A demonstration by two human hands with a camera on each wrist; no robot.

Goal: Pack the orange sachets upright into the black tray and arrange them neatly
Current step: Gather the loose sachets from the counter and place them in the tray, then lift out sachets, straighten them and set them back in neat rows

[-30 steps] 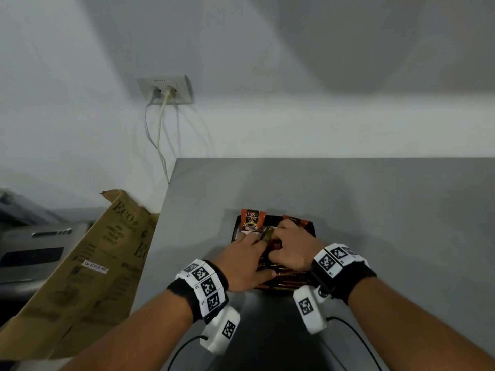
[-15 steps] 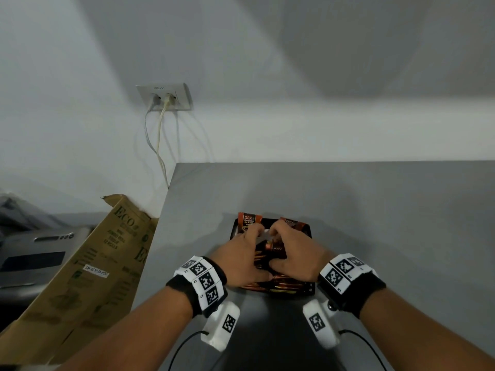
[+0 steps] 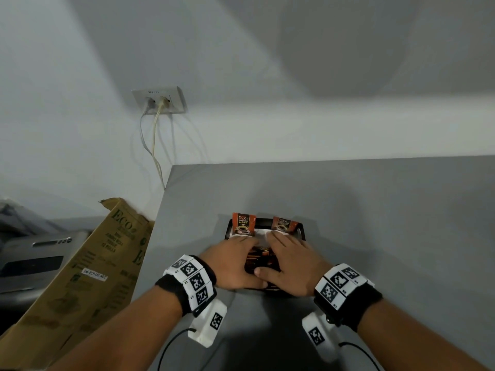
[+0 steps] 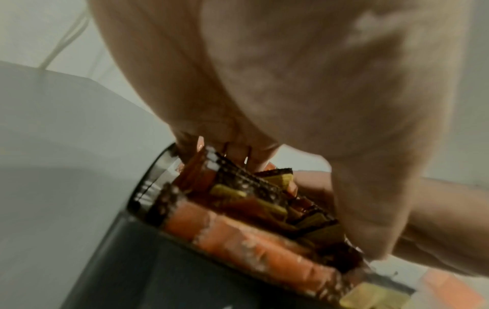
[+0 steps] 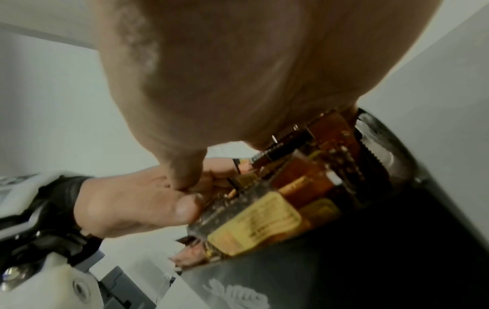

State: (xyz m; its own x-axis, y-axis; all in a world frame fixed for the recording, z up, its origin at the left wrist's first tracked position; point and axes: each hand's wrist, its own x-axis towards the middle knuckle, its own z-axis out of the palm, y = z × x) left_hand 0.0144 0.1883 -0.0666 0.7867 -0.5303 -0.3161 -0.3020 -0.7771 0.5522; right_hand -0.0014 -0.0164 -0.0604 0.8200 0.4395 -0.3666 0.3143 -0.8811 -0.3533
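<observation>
On table (image 3: 375, 210), hands (image 3: 265, 261) now flattened over sachets (image 3: 243, 223).

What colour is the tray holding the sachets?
Black, glossy; the tray shows best in the head view.

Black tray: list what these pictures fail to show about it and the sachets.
- Head view: the left hand and right hand lie flat over the black tray, hiding most orange sachets; no count possible.
- Left wrist view: the palm blocks the far end; blurred.
- Right wrist view: sachet print too blurred to read.
</observation>
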